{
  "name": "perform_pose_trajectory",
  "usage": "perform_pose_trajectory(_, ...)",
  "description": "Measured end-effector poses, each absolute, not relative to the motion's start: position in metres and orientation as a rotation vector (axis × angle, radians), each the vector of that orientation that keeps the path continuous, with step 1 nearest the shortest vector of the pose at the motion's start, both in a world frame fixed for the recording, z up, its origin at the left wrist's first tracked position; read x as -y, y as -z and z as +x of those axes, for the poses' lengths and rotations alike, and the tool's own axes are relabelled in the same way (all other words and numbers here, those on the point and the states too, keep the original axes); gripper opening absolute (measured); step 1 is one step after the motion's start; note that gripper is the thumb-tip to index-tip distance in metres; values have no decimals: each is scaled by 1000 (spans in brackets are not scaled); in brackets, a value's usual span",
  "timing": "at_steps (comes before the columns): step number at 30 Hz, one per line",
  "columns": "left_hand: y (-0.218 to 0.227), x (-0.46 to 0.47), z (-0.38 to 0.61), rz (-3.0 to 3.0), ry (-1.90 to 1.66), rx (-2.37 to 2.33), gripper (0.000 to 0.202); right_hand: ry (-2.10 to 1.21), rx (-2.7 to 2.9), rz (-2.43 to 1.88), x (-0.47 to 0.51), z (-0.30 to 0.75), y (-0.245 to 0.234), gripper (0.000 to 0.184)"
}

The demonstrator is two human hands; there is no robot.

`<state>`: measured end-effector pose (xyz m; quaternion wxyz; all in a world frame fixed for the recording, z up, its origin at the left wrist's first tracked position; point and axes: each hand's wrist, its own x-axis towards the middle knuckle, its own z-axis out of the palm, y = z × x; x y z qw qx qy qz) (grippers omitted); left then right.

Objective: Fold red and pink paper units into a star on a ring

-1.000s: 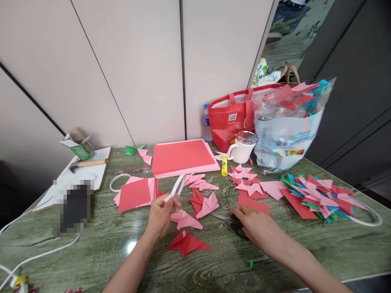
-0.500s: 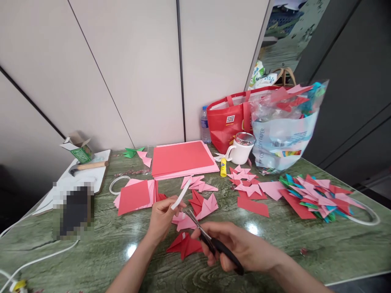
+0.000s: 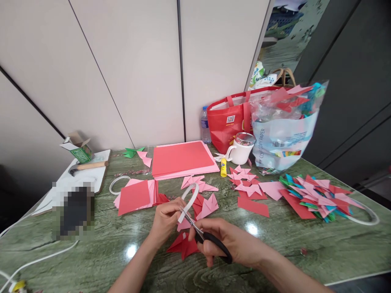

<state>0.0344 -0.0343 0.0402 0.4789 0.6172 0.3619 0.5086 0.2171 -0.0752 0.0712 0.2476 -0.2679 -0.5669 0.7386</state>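
My left hand (image 3: pixel 165 221) pinches a narrow white strip of tape (image 3: pixel 193 197), which curls up in a loop above the fingers. My right hand (image 3: pixel 226 242) grips scissors (image 3: pixel 216 242) with black handles, and their blades meet the strip close to my left fingertips. Below the blades a red folded paper piece (image 3: pixel 183 246) lies on the table, a small white patch on it. Pink and red folded pieces (image 3: pixel 207 206) lie just beyond my hands, partly hidden by the strip and the blades.
Left of my hands lies a stack of red and pink squares (image 3: pixel 134 197) beside a tape roll (image 3: pixel 111 185). Larger sheets (image 3: pixel 183 158), a yellow glue stick (image 3: pixel 223 167) and a white mug (image 3: pixel 241 150) are behind. A pile of folded pieces (image 3: pixel 320 195) spreads at right.
The strip was straight and now bends into a loop. The scissors have moved up and left onto it, their blades now at the strip.
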Motion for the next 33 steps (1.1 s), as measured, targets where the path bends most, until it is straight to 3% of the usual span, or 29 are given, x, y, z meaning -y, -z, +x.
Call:
perform_pose_trajectory(6, -39, 34, 33, 1500, -1233, -876, 28, -2026, 1537, -783, 76, 216, -67, 21)
perform_pose_trajectory(11, -39, 36, 35, 1497, -1230, -766, 30, -1952, 1624, -832, 74, 214, -65, 40)
perform_pose_trajectory(15, -41, 39, 36, 1441, -1186, -710, 49, -1867, 1753, -919, 72, 215, -59, 57)
perform_pose_trajectory(22, -39, 36, 37, 1210, -1285, -831, 41, -1908, 1787, -725, 70, 224, -71, 47)
perform_pose_trajectory(28, -48, 37, 38, 1086, -1123, -804, 27, -1830, 1681, -729, 72, 231, -80, 43)
perform_pose_trajectory(33, -53, 36, 34, 1003, -1132, -826, 29, -1835, 1764, -745, 79, 231, -69, 42)
